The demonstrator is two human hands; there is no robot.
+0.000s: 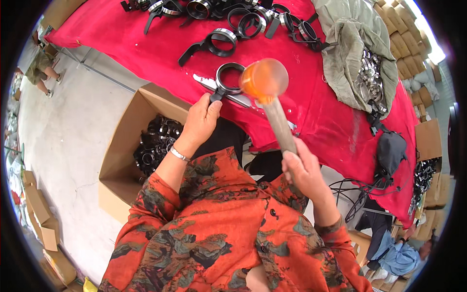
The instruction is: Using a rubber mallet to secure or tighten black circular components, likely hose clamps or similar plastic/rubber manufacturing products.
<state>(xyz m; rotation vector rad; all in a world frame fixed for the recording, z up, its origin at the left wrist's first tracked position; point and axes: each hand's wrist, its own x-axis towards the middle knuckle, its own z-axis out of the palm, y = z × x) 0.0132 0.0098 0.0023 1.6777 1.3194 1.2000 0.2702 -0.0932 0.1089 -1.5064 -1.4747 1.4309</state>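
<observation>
My left hand (202, 119) is closed around the short handle of a black ring-shaped part (218, 79), which rests at the table's near edge beside a strip of bare metal. In my right hand (306, 168) is a mallet (279, 124) with a greyish wooden handle, gripped near its lower end. Its orange, see-through head is slightly blurred and hangs just right of the ring, over part of its side. Farther back on the red cloth lies a similar black ring with a handle and a silver inner band (222, 42).
Several more handled rings (248, 22) crowd the table's far side. A cloth sack (348, 63) of metal bands sits at the right. Below left stands a cardboard box (116, 141) with black rings (158, 141). A black pouch (391, 152) and cables hang at the right edge. Other people are at both sides.
</observation>
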